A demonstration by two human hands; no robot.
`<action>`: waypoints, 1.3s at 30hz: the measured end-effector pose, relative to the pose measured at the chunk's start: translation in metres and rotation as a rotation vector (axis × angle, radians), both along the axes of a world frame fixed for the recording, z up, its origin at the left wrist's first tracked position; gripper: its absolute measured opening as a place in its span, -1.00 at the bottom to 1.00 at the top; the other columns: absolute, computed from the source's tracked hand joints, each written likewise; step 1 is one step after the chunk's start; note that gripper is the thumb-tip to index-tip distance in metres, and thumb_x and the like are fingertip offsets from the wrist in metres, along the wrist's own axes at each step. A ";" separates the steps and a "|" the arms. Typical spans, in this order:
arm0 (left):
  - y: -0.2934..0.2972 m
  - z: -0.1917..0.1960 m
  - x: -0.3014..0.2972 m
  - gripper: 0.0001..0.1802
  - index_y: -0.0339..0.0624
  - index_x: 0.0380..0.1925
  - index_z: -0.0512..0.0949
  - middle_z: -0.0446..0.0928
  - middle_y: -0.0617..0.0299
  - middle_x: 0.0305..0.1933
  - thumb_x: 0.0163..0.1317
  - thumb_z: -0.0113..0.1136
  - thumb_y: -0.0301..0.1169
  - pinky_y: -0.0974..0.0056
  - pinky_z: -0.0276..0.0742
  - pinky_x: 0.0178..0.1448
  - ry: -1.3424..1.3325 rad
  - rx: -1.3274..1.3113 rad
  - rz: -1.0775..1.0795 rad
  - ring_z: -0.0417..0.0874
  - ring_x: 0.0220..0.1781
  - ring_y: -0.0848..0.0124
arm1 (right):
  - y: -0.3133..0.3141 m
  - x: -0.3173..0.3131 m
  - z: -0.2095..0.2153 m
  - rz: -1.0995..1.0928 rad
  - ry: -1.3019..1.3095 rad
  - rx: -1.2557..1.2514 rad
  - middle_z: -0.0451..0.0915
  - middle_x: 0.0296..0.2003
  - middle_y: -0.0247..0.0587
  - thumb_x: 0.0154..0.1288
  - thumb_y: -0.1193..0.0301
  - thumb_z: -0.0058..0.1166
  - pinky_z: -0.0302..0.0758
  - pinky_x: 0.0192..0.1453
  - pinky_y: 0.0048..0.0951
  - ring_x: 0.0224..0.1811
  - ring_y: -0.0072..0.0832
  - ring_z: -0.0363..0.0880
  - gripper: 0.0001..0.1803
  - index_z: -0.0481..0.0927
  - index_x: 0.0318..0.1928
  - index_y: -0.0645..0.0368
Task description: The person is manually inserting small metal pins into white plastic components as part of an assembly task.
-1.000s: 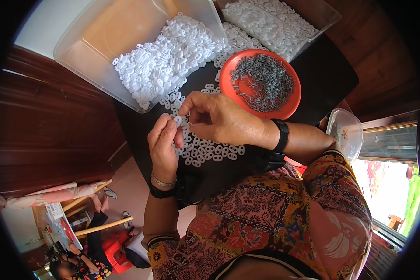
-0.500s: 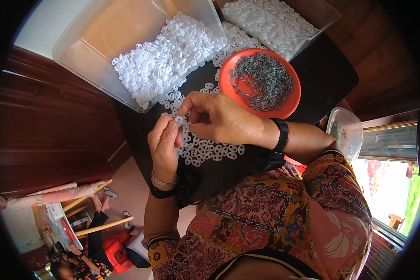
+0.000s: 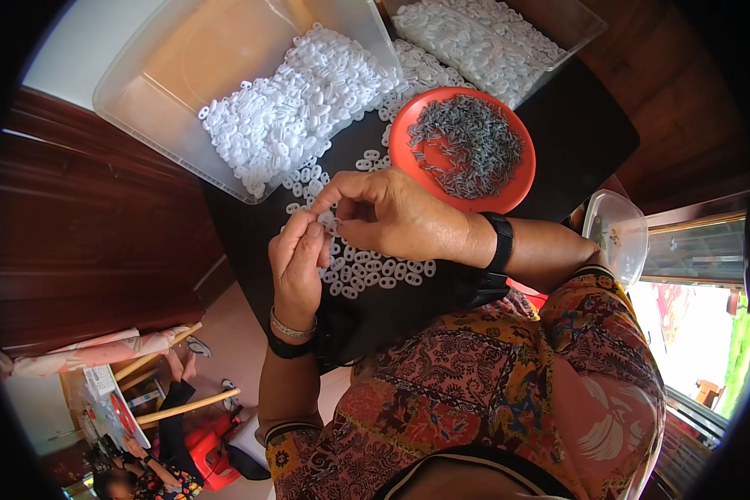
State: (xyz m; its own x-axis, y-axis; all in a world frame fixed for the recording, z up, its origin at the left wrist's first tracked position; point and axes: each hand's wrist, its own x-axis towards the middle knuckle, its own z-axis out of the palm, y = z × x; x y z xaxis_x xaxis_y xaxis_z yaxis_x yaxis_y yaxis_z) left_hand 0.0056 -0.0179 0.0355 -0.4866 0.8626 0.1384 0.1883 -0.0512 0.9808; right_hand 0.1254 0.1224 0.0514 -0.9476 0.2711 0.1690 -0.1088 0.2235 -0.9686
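Note:
My left hand (image 3: 297,265) is closed in a pinch at a small white oval plastic piece with two holes (image 3: 328,221). My right hand (image 3: 404,217) reaches across from the right, its thumb and forefinger curled in on the same piece, so the fingertips of both hands meet there. Whether a screw is in that grip is too small to tell. Beneath the hands, many loose white oval pieces (image 3: 373,268) lie on the black tabletop (image 3: 250,237). Just beyond my right hand sits a red round dish (image 3: 521,179) with a heap of small grey metal screws (image 3: 475,146).
A clear plastic bin (image 3: 154,79) at the far left lies tilted, white pieces spilling out. Another clear bin (image 3: 587,33) stands far right, with more pieces. A clear tub (image 3: 629,242) is at the right. Lower left, another person (image 3: 154,475) sits near a red stool (image 3: 212,458).
My left hand has shifted slightly right, bringing its fingertips closer to my right hand's. The white piece has moved a little right between them.

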 end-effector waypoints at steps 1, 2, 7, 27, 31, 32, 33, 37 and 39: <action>0.000 0.000 0.000 -0.71 -0.28 -0.42 0.40 0.24 0.39 -0.61 0.39 -0.09 -0.29 0.46 0.10 -0.47 0.003 0.002 -0.002 0.20 -0.56 0.64 | 0.000 0.000 0.000 0.005 0.010 0.009 0.51 -0.48 -0.42 0.15 0.63 0.06 0.42 -0.32 -0.66 -0.40 -0.76 0.46 -0.70 0.55 -0.06 0.20; -0.001 -0.001 -0.001 -0.70 -0.29 -0.42 0.39 0.24 0.39 -0.61 0.39 -0.09 -0.28 0.46 0.10 -0.47 -0.008 0.010 -0.009 0.20 -0.55 0.63 | -0.001 0.000 -0.001 0.003 0.013 0.012 0.51 -0.48 -0.42 0.15 0.63 0.06 0.42 -0.32 -0.66 -0.40 -0.76 0.46 -0.70 0.55 -0.06 0.20; -0.001 0.002 0.001 -0.67 -0.28 -0.43 0.39 0.22 0.39 -0.61 0.38 -0.08 -0.24 0.47 0.10 -0.46 -0.026 -0.002 -0.003 0.20 -0.55 0.63 | -0.002 0.000 -0.004 0.016 0.041 -0.009 0.53 -0.45 -0.44 0.17 0.64 0.05 0.43 -0.29 -0.66 -0.37 -0.79 0.46 -0.70 0.57 -0.05 0.21; -0.003 0.007 0.009 -0.64 -0.23 -0.50 0.40 0.26 0.41 -0.61 0.39 -0.09 -0.21 0.51 0.11 -0.52 -0.142 0.042 0.054 0.22 -0.58 0.67 | -0.011 -0.006 -0.009 -0.062 0.348 0.118 0.66 -0.35 -0.15 0.09 0.58 0.23 0.57 -0.27 -0.43 -0.34 -0.38 0.68 -0.71 0.58 -0.12 0.22; -0.006 0.006 0.004 -0.64 -0.24 -0.48 0.43 0.27 0.41 -0.63 0.38 -0.08 -0.20 0.51 0.13 -0.52 -0.104 0.030 0.025 0.23 -0.60 0.66 | -0.006 -0.002 0.001 -0.059 0.377 0.356 0.64 -0.33 -0.15 0.06 0.52 0.28 0.57 -0.25 -0.37 -0.31 -0.27 0.67 -0.74 0.59 -0.18 0.21; -0.007 0.007 0.004 -0.64 -0.25 -0.48 0.44 0.27 0.41 -0.63 0.38 -0.07 -0.20 0.50 0.13 -0.52 -0.107 0.028 0.017 0.23 -0.60 0.66 | -0.005 -0.002 0.001 -0.056 0.375 0.355 0.64 -0.33 -0.15 0.06 0.52 0.28 0.57 -0.25 -0.37 -0.31 -0.27 0.67 -0.74 0.59 -0.18 0.21; -0.007 0.007 0.004 -0.64 -0.26 -0.47 0.44 0.27 0.41 -0.64 0.37 -0.07 -0.20 0.50 0.13 -0.52 -0.109 0.026 0.006 0.23 -0.61 0.65 | -0.004 -0.001 0.001 -0.043 0.368 0.379 0.63 -0.35 -0.18 0.07 0.48 0.31 0.54 -0.29 -0.38 -0.33 -0.29 0.65 -0.72 0.59 -0.16 0.18; -0.005 0.007 0.006 -0.63 -0.26 -0.49 0.43 0.27 0.40 -0.64 0.37 -0.06 -0.20 0.49 0.14 -0.52 -0.139 0.028 -0.016 0.25 -0.61 0.64 | -0.004 -0.001 -0.001 -0.047 0.399 0.412 0.62 -0.38 -0.21 0.08 0.43 0.32 0.52 -0.31 -0.38 -0.34 -0.29 0.64 -0.70 0.59 -0.14 0.14; -0.006 0.006 0.007 -0.63 -0.27 -0.49 0.43 0.27 0.39 -0.65 0.37 -0.05 -0.20 0.49 0.14 -0.52 -0.164 0.046 0.000 0.25 -0.61 0.63 | -0.006 -0.001 0.000 -0.052 0.387 0.415 0.62 -0.37 -0.19 0.09 0.45 0.28 0.54 -0.27 -0.34 -0.31 -0.24 0.64 -0.74 0.57 -0.18 0.17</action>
State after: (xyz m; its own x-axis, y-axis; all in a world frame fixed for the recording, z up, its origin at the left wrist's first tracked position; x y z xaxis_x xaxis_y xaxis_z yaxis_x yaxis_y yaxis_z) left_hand 0.0123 -0.0234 0.0414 -0.5060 0.8571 0.0967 0.0258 -0.0970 0.9949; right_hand 0.1248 0.1162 0.0514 -0.7826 0.1527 0.6035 -0.4166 0.5918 -0.6900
